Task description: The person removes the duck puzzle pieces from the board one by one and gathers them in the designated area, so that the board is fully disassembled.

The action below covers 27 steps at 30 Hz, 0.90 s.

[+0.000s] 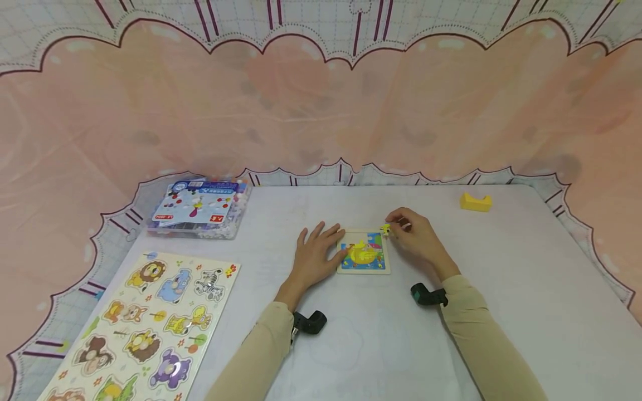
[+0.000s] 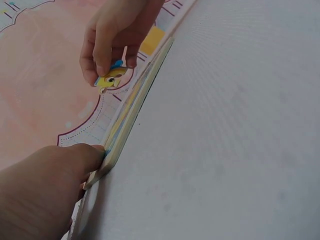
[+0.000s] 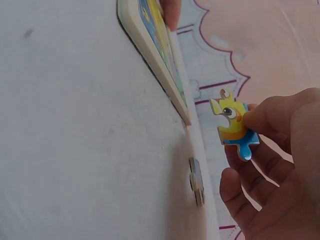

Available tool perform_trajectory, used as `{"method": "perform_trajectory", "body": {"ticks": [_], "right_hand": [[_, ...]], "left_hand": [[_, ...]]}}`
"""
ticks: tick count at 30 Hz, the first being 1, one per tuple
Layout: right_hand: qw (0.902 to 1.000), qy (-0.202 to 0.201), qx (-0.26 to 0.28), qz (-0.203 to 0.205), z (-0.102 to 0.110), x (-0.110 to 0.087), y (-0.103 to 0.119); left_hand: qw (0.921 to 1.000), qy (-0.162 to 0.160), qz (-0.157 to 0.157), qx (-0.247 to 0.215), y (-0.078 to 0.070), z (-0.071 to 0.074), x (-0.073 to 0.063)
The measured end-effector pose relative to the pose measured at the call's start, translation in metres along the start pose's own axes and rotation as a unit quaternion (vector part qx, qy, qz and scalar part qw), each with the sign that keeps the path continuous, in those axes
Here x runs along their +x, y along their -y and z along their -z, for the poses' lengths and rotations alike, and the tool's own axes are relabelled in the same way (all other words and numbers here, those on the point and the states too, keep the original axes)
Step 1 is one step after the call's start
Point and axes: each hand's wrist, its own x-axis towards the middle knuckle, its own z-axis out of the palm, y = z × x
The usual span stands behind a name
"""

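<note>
A small square jigsaw puzzle board with a yellow duck picture lies on the table. My left hand rests at its left side, fingers spread, with the thumb touching the board's edge. Just off the upper right corner, my right hand pinches a yellow and blue puzzle piece with an eye printed on it. The piece is held above the table, apart from the board. Another puzzle piece lies flat on the table beside the board in the right wrist view; in the head view I cannot make it out.
On the left lies a large sheet of animal pictures. Behind it stands a clear plastic box with a printed label. A yellow notched block sits at the back right. The white table ends at a patterned cloth.
</note>
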Motion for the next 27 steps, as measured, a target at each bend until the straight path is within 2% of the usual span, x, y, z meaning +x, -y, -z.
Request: {"method": "perform_trajectory", "body": {"ticks": [15,27], "right_hand": [[0.9985,0.023,-0.022,-0.045,0.019,-0.002,-0.014],[0.9978,0.036,-0.033,-0.044,0.031,-0.005,-0.02]], "left_hand": [[1.0,-0.003,-0.003,0.001,0.0,-0.001,0.0],[1.0,0.006,0.002,0.001,0.0,0.001,-0.001]]}}
